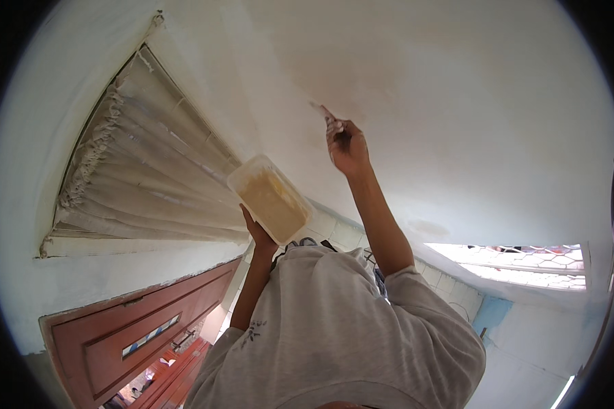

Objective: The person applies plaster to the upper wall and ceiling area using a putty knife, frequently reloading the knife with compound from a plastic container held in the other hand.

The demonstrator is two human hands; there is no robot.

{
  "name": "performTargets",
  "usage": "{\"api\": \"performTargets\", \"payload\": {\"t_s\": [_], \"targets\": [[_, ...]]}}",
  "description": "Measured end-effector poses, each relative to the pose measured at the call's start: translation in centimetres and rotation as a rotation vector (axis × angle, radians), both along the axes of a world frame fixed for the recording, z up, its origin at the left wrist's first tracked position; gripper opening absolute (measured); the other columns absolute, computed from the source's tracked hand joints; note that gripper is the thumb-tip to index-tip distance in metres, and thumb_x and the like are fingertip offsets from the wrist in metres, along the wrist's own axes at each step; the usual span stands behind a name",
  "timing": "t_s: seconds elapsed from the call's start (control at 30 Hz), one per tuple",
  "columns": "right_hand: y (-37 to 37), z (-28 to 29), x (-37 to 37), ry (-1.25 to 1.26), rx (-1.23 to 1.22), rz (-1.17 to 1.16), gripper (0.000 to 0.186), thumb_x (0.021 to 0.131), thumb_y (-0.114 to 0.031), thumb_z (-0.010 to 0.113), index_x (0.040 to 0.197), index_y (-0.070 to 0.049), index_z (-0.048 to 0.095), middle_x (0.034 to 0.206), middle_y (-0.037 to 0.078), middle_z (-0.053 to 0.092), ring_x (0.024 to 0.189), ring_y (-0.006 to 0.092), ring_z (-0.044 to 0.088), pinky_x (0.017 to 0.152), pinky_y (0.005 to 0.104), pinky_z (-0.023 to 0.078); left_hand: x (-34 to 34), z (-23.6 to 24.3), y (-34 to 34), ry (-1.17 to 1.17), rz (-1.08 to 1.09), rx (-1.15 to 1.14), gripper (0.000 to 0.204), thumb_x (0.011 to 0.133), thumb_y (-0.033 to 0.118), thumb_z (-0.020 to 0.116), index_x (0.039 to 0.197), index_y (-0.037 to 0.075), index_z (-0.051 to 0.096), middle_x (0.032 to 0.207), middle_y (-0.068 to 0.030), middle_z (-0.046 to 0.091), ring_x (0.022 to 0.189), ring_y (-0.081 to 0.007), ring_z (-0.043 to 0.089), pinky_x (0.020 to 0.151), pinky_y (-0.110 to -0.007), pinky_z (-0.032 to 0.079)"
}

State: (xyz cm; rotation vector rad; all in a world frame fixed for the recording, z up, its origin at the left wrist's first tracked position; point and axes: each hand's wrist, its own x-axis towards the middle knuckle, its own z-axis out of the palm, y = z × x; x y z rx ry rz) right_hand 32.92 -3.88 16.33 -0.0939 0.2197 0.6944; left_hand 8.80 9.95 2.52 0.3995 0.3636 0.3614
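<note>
My left hand (260, 232) grips a rectangular translucent plastic tub (258, 165) by its lower side, in front of my chest. Beige, thick-looking paste or paint (269, 203) covers its inside, with a yellower streak. Raised higher, my right hand (348, 144) is closed round a slim tool (325, 110) with a reddish handle and a pale tip; whether it is a brush or a scraper I cannot tell. Its tip is at or close to the white wall (389, 82), by a faint brownish patch. Whitish smears mark the right fingers.
To the left, a window holds a gathered pale curtain (150, 163). Below it is a reddish-brown panelled door (116, 334) with a small glass pane. At the right, bright light comes through an opening with wire mesh (525, 262). A blue patch (491, 313) marks the white surface beneath.
</note>
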Motion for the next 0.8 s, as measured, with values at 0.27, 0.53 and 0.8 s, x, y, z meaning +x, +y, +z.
{"api": "performTargets", "payload": {"t_s": [0.27, 0.53, 0.8], "targets": [[-9.7, 11.4, -1.8, -0.513, -0.023, -0.191, 0.028, 0.094, -0.007, 0.051, 0.117, 0.008, 0.054, 0.091, 0.01, 0.063, 0.066, 0.0084, 0.055, 0.051, 0.0205, 0.042, 1.3, 1.3, 3.0, -0.041, -0.169, -0.013, 0.072, 0.099, 0.068, 0.034, 0.15, 0.017, 0.039, 0.14, -0.005, 0.053, 0.126, -0.0257, 0.054, 0.105, -0.044, 0.048], [-3.1, 10.9, -11.9, -1.123, -1.365, 0.05, 0.01, 0.087, -0.008, 0.068, 0.09, 0.0, 0.063, 0.068, 0.004, 0.063, 0.051, 0.0104, 0.049, 0.047, 0.0275, 0.038, 2.8, 2.9, 8.2, -0.056, -0.368, -0.009, 0.082, 0.094, 0.077, 0.027, 0.152, 0.02, 0.037, 0.144, -0.0061, 0.051, 0.127, -0.0269, 0.054, 0.107, -0.048, 0.045], [3.0, 4.6, -15.4, -1.873, -1.832, 0.187, 0.034, 0.089, -0.029, 0.073, 0.111, -0.005, 0.066, 0.082, 0.023, 0.068, 0.076, 0.0264, 0.072, 0.074, 0.0423, 0.055, 3.4, 2.5, 1.8, 0.109, -0.073, 0.097, 0.087, 0.092, 0.081, 0.022, 0.154, 0.021, 0.032, 0.152, -0.0062, 0.042, 0.138, -0.023, 0.042, 0.116, -0.045, 0.034]]}}
